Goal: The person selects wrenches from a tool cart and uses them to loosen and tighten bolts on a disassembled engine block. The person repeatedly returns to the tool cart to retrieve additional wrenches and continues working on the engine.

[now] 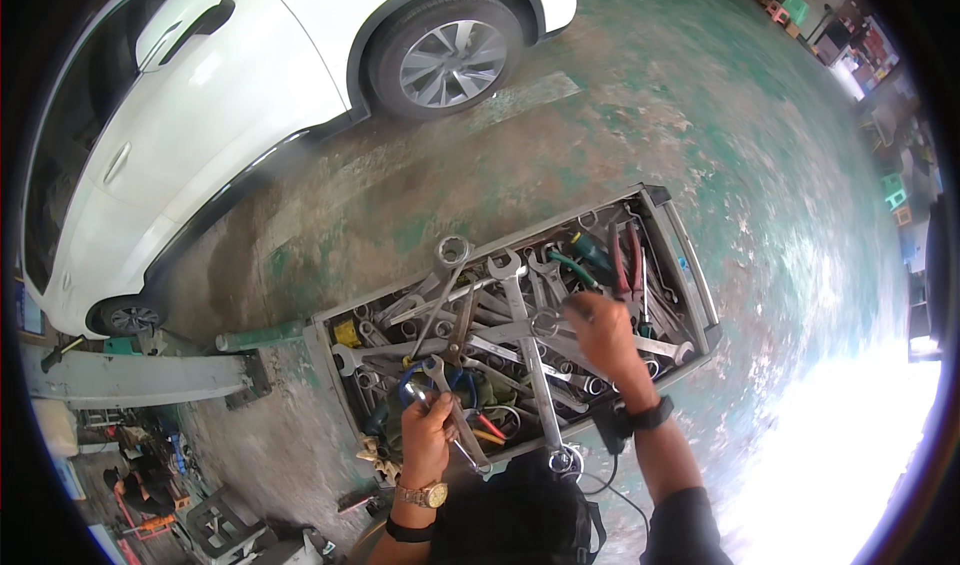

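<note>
A lg. white car [290, 65] is parked at the top l. The floor [640, 85] was painted green, but lots of paint is worn off & brown is shown. A grey metal beam [150, 380] is seen at the l., w/ messy stuff [150, 490] piled below. A sm. green stool [796, 7] is set nr. the top r. The lower r. floor is lit v. brightly by white light [830, 465].

Toward the near right corner of the tray [689, 250], the right hand [607, 343] is blurred, its hold unclear, overlapping wrenches [536, 370] hide lower ones, and the top edge crops the white car [235, 90].
</note>
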A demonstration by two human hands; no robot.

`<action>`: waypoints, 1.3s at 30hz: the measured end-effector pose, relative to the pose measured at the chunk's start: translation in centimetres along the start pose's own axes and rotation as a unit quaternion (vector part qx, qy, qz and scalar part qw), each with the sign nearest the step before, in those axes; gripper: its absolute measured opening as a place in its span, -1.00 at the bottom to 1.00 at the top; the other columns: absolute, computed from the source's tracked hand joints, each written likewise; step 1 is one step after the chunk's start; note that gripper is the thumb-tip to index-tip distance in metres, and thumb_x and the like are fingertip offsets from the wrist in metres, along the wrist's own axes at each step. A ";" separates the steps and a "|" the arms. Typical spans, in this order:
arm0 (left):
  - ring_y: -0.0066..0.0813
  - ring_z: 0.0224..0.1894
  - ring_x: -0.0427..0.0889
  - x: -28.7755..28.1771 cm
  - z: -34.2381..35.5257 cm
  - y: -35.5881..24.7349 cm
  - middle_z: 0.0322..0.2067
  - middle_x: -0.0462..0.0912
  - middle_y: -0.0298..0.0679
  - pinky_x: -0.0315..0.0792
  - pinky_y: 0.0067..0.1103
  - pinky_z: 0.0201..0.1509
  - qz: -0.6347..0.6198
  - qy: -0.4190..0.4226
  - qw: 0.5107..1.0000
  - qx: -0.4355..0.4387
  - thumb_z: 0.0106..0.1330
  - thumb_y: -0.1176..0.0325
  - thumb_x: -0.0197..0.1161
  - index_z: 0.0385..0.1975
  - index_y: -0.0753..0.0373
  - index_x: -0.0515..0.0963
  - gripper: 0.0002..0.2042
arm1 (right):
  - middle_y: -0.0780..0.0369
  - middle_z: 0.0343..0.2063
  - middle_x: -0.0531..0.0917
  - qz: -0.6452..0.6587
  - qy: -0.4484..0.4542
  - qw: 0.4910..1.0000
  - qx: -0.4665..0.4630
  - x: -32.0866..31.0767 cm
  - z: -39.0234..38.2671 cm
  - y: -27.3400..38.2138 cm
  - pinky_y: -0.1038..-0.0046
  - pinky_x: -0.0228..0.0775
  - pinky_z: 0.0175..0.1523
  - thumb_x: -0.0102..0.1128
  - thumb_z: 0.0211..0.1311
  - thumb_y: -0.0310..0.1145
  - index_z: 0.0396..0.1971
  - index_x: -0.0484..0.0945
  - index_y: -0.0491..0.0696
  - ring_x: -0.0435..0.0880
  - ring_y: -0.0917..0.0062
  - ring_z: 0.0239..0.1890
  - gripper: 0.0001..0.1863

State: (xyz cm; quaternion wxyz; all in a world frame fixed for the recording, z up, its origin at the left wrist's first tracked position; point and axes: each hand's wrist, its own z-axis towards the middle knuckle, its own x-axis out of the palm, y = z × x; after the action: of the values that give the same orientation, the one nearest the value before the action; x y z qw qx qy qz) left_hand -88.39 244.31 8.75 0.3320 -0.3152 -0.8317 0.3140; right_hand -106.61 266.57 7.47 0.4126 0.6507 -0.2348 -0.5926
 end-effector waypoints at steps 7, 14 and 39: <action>-0.70 -0.73 0.28 -0.7 0.4 0.3 -0.56 0.56 -0.25 0.14 -0.71 -0.65 -0.005 -0.007 1.000 0.004 0.37 0.36 0.17 -0.47 0.32 0.51 -0.81 | 0.03 -0.40 0.65 -0.117 0.063 0.990 -0.056 2.2 4.8 -2.2 0.20 0.46 -0.21 0.23 0.01 -0.42 -0.35 0.62 -0.12 0.63 0.10 -0.30 -0.83; -0.69 -0.72 0.32 -1.2 0.5 0.4 -0.53 0.59 -0.19 0.17 -0.71 -0.63 -0.005 0.004 1.000 0.004 0.37 0.37 0.17 -0.45 0.33 0.52 -0.82 | 0.06 -0.43 0.66 -0.298 0.224 0.928 -0.015 4.8 7.1 -3.2 0.20 0.50 -0.20 0.25 0.00 -0.18 -0.44 0.67 -0.01 0.65 0.13 -0.31 -0.78; -0.66 -0.70 0.34 -2.4 1.0 0.8 -0.54 0.60 -0.17 0.21 -0.70 -0.62 -0.036 0.009 0.999 -0.023 0.34 0.41 0.18 -0.44 0.36 0.52 -0.84 | 0.02 -0.38 0.69 -0.392 0.176 0.898 0.095 7.4 7.7 0.5 0.27 0.55 -0.13 0.14 -0.07 -0.30 -0.44 0.68 -0.15 0.71 0.16 -0.25 -0.74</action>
State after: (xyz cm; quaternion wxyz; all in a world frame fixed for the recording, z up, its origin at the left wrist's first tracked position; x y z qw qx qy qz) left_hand -87.53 242.76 6.72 0.3428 -0.2953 -0.8468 0.2796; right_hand -112.59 258.43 3.90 0.1178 0.8199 0.0605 -0.5570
